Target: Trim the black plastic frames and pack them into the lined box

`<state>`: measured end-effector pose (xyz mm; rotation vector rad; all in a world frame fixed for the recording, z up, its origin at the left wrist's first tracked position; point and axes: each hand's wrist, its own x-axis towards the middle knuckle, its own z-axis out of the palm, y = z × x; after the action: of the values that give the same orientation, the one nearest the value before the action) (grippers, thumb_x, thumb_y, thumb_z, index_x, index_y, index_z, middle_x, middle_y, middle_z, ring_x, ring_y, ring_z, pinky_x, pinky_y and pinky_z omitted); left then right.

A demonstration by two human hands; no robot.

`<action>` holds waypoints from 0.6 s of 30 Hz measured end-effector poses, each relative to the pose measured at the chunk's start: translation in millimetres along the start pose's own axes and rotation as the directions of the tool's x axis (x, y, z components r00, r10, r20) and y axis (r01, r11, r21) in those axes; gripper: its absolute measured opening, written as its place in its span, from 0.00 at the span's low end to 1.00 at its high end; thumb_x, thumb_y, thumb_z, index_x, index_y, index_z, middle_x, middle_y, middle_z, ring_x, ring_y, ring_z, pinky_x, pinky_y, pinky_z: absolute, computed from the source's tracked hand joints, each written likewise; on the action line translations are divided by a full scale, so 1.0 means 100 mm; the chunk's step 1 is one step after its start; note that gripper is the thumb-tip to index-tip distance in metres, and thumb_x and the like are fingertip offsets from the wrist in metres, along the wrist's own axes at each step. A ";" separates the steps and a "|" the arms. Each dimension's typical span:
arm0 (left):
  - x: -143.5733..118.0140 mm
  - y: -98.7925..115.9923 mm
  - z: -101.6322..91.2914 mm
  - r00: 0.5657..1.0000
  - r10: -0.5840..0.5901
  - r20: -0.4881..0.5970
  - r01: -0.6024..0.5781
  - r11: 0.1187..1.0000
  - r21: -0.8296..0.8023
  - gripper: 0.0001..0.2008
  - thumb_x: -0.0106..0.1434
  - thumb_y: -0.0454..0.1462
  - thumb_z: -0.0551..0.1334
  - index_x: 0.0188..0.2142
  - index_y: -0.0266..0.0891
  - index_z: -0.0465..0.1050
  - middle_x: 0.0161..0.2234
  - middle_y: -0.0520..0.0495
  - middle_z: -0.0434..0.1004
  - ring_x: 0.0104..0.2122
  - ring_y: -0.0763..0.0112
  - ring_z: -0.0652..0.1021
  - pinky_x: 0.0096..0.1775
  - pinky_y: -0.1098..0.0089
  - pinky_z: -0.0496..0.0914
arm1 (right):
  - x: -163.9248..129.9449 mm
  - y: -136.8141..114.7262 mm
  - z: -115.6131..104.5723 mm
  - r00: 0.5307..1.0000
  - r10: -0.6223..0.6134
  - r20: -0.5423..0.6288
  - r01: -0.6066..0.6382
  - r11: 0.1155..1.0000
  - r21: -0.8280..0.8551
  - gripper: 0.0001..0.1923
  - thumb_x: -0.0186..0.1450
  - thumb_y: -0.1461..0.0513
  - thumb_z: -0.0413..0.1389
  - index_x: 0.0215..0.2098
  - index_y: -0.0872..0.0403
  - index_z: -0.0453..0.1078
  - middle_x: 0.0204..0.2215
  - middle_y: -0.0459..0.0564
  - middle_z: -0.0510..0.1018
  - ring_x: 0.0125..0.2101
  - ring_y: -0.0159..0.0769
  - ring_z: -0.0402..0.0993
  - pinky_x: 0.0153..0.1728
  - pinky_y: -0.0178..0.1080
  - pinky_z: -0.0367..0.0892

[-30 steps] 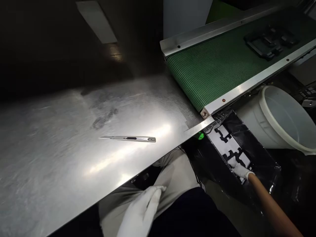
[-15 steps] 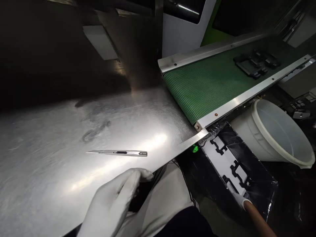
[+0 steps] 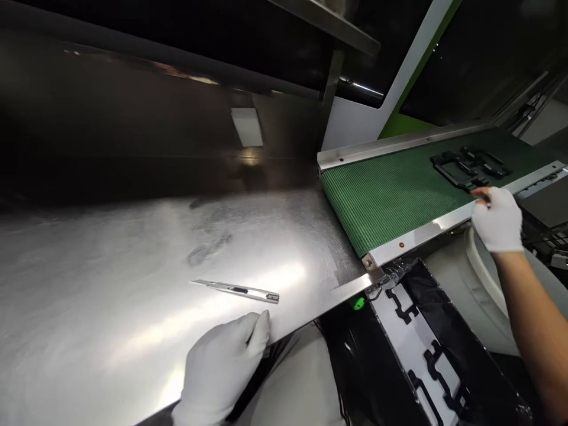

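My left hand [image 3: 228,358], in a white glove, is closed at the front edge of the metal table, its fingertips pressed together; whatever they may hold is hidden. Just beyond it a slim silver utility knife [image 3: 239,290] lies flat on the table, blade pointing left. My right hand [image 3: 497,219], white-gloved with bare fingertips, reaches over the conveyor's near rail, thumb and finger apart. Its tips are close to black plastic frames [image 3: 459,171] lying on the green belt; I cannot tell whether they touch.
The green conveyor belt [image 3: 390,198] ends at the metal table [image 3: 110,284]. Below its rail, a box lined with black plastic [image 3: 479,349] contains black frame parts [image 3: 444,370] on a white sheet. A large white bin [image 3: 452,272] stands under my right arm.
My right hand has left the lined box and moved up to the conveyor beside the black frames. The left hand has shifted slightly, fingertips now pointing up. The camera view has turned.
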<state>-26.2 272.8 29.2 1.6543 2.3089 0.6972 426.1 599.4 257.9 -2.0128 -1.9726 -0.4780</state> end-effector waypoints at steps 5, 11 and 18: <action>-0.04 -0.01 0.10 0.995 0.036 -0.095 -0.032 0.999 0.043 0.25 0.80 0.42 0.56 0.23 0.46 0.62 0.20 0.47 0.70 0.23 0.59 0.67 0.35 0.59 0.49 | 1.06 -0.38 0.29 0.971 0.004 0.241 0.002 1.000 -0.026 0.34 0.87 0.57 0.48 0.75 0.81 0.71 0.66 0.94 0.77 0.59 0.52 0.80 0.53 0.51 0.60; -0.04 0.02 0.20 0.965 0.056 -0.258 -0.076 0.995 -0.068 0.25 0.79 0.40 0.60 0.22 0.46 0.60 0.18 0.48 0.64 0.21 0.60 0.63 0.36 0.56 0.45 | 0.84 -0.59 0.38 0.944 0.002 0.329 0.013 0.999 -0.041 0.31 0.85 0.58 0.55 0.73 0.79 0.74 0.62 0.95 0.80 0.55 0.61 0.84 0.52 0.54 0.65; -0.03 0.08 0.20 0.959 -0.040 -0.279 -0.040 0.960 -0.278 0.25 0.75 0.39 0.67 0.21 0.47 0.62 0.19 0.48 0.64 0.21 0.60 0.64 0.35 0.59 0.53 | -0.47 -0.51 -0.08 0.833 -0.382 0.401 0.230 0.897 0.378 0.14 0.81 0.47 0.61 0.53 0.38 0.89 0.60 0.57 0.91 0.63 0.54 0.86 0.66 0.51 0.74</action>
<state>-9.8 276.7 15.1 1.5060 2.2534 1.2717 374.3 555.2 243.4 -1.7155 -2.4861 0.2926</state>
